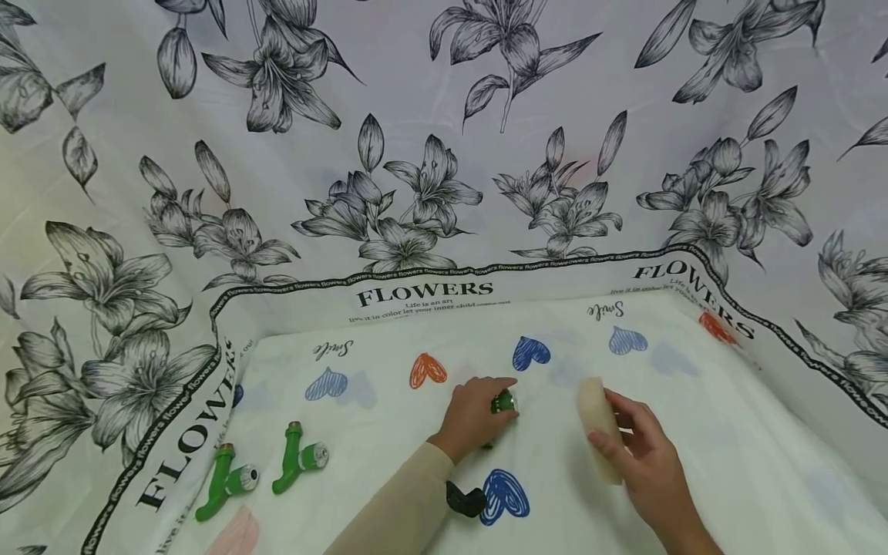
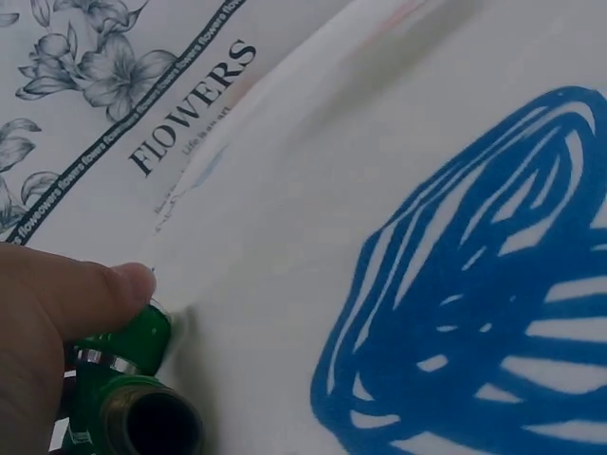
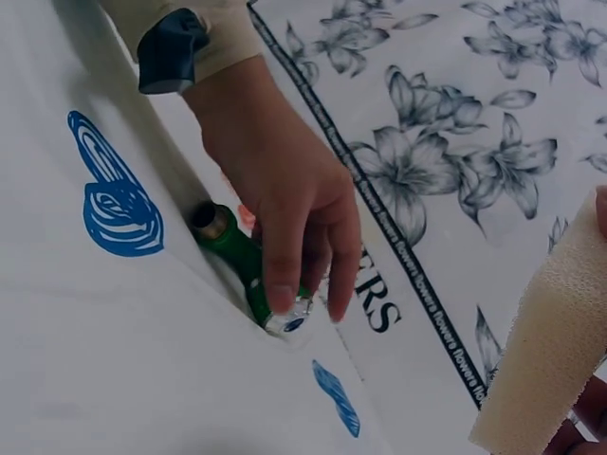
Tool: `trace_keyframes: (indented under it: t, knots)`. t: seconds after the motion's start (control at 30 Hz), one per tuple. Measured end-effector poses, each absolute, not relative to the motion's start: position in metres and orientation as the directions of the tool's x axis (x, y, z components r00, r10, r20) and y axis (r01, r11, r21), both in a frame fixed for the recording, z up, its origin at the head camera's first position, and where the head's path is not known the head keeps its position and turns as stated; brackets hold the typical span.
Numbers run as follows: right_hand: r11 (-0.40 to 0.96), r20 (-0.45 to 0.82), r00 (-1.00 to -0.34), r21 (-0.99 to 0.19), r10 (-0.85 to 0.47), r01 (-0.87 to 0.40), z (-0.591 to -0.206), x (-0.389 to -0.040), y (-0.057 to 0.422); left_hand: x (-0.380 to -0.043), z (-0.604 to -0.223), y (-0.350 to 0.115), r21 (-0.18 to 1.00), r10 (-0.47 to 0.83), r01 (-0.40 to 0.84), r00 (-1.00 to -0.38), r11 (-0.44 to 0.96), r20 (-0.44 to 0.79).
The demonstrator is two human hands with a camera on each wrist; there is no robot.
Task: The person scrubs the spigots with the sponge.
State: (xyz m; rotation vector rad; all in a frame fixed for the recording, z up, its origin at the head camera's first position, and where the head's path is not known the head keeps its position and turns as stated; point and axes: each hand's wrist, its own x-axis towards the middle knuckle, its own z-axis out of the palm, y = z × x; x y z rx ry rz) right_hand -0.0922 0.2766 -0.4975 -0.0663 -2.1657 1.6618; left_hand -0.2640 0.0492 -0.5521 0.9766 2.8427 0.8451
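Observation:
My left hand (image 1: 472, 420) grips a green faucet (image 1: 502, 402) with a clear-and-silver knob, down at the white cloth. In the left wrist view, the thumb lies over the green body (image 2: 142, 341), and the faucet's brass-coloured open end faces the camera. From the right wrist view the faucet (image 3: 235, 254) lies under the fingers, its knob partly covered. To the right, my right hand (image 1: 641, 459) holds a cream sponge (image 1: 598, 424) between thumb and fingers, raised above the cloth. The sponge's porous face (image 3: 545, 351) shows at the right wrist view's edge, where most of that hand is hidden.
Two more green faucets, one at the far left (image 1: 223, 484) and one beside it (image 1: 294, 462), lie on the cloth. A black object (image 3: 173, 49) sits at the left sleeve's cuff. Flower-printed fabric (image 1: 416, 92) rises behind and along both sides.

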Motion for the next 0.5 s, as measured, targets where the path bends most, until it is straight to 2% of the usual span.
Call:
trace_keyframes:
  t: [0.1, 0.2, 0.33, 0.5]
  knots:
    - [0.28, 0.264, -0.922, -0.942, 0.282, -0.184, -0.499, -0.091, 0.274, -0.263, -0.554, 0.051, 0.39, 0.609, 0.611, -0.78, 0.689, 0.145]
    - [0.274, 0.221, -0.934, -0.951, 0.281, -0.142, -0.501, -0.092, 0.269, -0.261, -0.554, 0.05, 0.357, 0.623, 0.633, -0.766, 0.687, 0.159]
    - [0.289, 0.216, -0.939, -0.948, 0.268, -0.136, -0.504, -0.095, 0.259, -0.259, -0.553, 0.043, 0.445, 0.58, 0.606, -0.787, 0.66, 0.21]
    - [0.285, 0.288, -0.928, -0.934, 0.237, -0.217, -0.506, -0.103, 0.245, -0.26, -0.541, 0.027, 0.606, 0.478, 0.574, -0.812, 0.551, 0.335]
